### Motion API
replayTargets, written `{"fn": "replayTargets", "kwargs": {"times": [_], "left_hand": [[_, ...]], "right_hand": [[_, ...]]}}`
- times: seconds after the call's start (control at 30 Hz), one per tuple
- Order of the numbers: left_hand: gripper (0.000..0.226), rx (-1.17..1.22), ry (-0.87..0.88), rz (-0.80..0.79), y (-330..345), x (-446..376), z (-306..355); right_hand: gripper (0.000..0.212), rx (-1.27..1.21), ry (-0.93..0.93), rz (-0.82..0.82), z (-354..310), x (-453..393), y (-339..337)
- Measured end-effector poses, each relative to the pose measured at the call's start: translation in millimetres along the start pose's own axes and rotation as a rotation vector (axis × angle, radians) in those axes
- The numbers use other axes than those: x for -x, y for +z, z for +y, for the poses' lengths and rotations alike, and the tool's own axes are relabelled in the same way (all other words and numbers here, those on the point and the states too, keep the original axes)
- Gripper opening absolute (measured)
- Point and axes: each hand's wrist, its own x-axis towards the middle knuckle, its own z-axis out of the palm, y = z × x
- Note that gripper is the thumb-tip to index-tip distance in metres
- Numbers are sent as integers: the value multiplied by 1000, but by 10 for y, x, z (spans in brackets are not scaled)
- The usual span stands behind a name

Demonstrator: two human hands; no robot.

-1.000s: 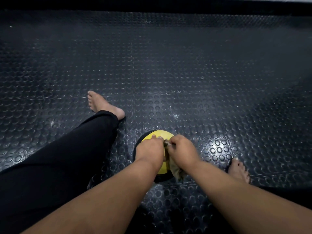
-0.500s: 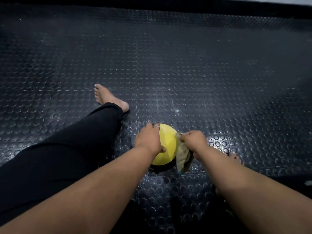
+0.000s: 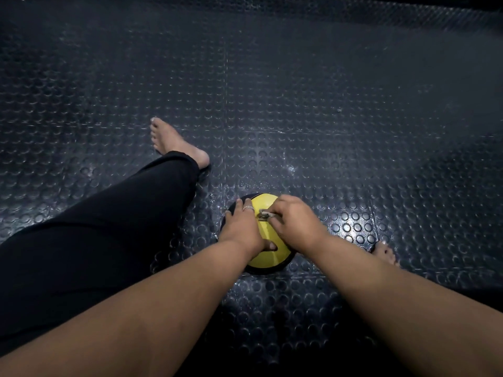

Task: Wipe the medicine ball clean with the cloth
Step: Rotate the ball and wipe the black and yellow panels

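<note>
Seated on studded floor [image 3: 313,110], a person's left hand [image 3: 241,231] lies spread across the yellow medicine ball [image 3: 265,257] while the right hand [image 3: 295,224] pinches a cloth [image 3: 263,214] against it.

A dark rubber floor [image 3: 299,91] with raised round studs fills the view, its seams between tiles showing as thin straight lines. A leg in a black trouser leg [image 3: 109,227] stretches out across the left side, ending in a bare left foot [image 3: 174,142] resting on the floor. At the right, the toes of a bare right foot [image 3: 383,253] show beside the forearm
</note>
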Motion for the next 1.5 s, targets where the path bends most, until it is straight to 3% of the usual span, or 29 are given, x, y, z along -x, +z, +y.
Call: {"fn": "replayTargets", "kwargs": {"times": [0.17,0.23,0.3,0.37,0.5,0.6,0.73,0.8,0.87,0.93,1.03,1.1,1.2,1.27,1.33,1.43,1.5], "left_hand": [[127,-47,5,-35,12,-11,97],[124,-31,-5,-35,8,-30,97],[120,0,-10,-27,8,-60,55],[121,15,-7,-26,12,-66,32],[122,-12,8,-31,5,-66,69],[118,10,14,-29,0,-99,35],[122,30,10,-21,9,-69,-2],[122,10,13,-22,18,-32,21],[122,-16,17,-19,26,3,48],[122,-35,28,-23,36,27,72],[122,-65,43,-33,53,37,68],[122,-64,44,-28,32,31,73],[120,-37,46,-30,35,28,87],[120,-38,47,-24,58,37,84],[121,-62,62,-18,74,26,81],[119,-79,66,-37,64,36,111],[120,-96,69,-42,51,48,130]], "right_hand": [[18,-49,369,93,15,-193,-10],[21,13,237,59,-50,-154,-8],[18,52,-35,-35,-62,-70,15],[15,58,-118,-71,-21,-46,35],[17,-134,265,127,-46,-131,57],[13,-275,462,145,-89,-158,71],[12,-177,120,-12,-19,-62,42],[13,-123,50,-43,83,-95,37],[14,-177,159,30,116,-119,48],[13,-274,401,95,161,-151,52],[28,-428,614,92,245,-160,33],[20,-472,516,57,172,-124,-25],[10,-168,174,10,30,-16,13],[14,-32,59,56,-8,20,69],[18,-57,162,120,1,-17,82],[19,-144,488,130,44,-166,27],[16,-135,518,114,57,-185,-49]]}}
